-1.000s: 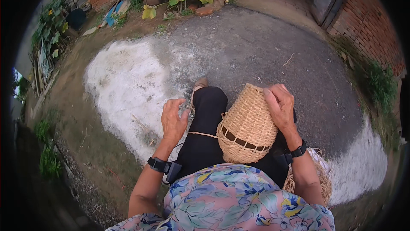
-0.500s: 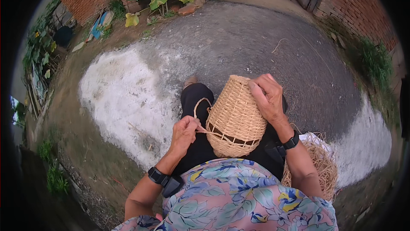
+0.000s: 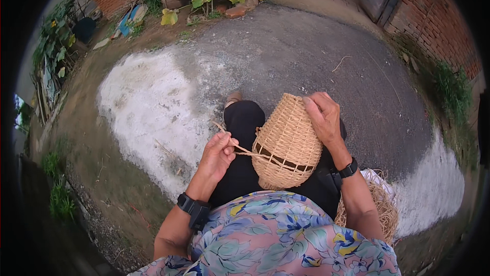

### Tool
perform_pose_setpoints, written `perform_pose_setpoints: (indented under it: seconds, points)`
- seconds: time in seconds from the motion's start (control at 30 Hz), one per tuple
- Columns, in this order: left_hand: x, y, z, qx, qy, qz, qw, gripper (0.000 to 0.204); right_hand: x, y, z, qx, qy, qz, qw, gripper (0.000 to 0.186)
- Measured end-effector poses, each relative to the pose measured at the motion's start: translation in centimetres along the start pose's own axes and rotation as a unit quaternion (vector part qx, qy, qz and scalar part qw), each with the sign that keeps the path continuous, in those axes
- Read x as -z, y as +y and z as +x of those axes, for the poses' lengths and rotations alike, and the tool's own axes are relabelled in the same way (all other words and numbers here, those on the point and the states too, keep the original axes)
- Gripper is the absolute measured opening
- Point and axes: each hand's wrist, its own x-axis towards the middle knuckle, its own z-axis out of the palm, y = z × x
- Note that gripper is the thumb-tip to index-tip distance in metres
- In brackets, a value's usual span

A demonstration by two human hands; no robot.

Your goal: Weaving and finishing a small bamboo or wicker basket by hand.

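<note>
Straw-coloured woven fibre forms a tapering, round-sided basket (image 3: pixel 292 135), which lies on the person's lap, over the black-trousered thighs (image 3: pixel 244 118). Its long axis runs away from the body: the narrow end points outward and leans slightly to the right, while the fuller, rounded end sits close to the pink-and-blue floral shirt (image 3: pixel 291 230). Around that fuller part goes a dark open band (image 3: pixel 298 166), crossed by thin upright ribs.

Well to the left of the basket's wall, the left hand (image 3: pixel 218 154) pinches a thin, pale tan fibre strand (image 3: pixel 244 150) between thumb and fingers. One loose tip pokes up beyond the knuckles; the other way, the strand slants down to the right and meets the basket at the left end of the open band. So the left hand is apart from the weave, joined to it only by that short run, and is the nearer hand to where strand and band meet.

Farther out, the right hand (image 3: pixel 325 118) grips the narrow end from the right, its thumb against the wall near the rim; its fingertips are hidden. Beside the right forearm lies a loose, tangled heap of tan fibre (image 3: pixel 382 202).
</note>
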Motion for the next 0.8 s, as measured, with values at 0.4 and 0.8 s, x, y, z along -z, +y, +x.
perform_pose_setpoints:
  seconds: [0.4, 0.8]
  points:
    - [-2.8, -0.5, -0.3, 0.025, -0.097, 0.313, 0.944, 0.016, -0.1, -0.7, 0.0, -0.015, 0.001, -0.001, 1.0, 0.019]
    - [-4.9, 0.2, -2.2, 0.02, -0.111, 0.265, 0.958, 0.016, 0.2, -0.5, 0.1, 0.01, 0.0, -0.013, 1.0, 0.017]
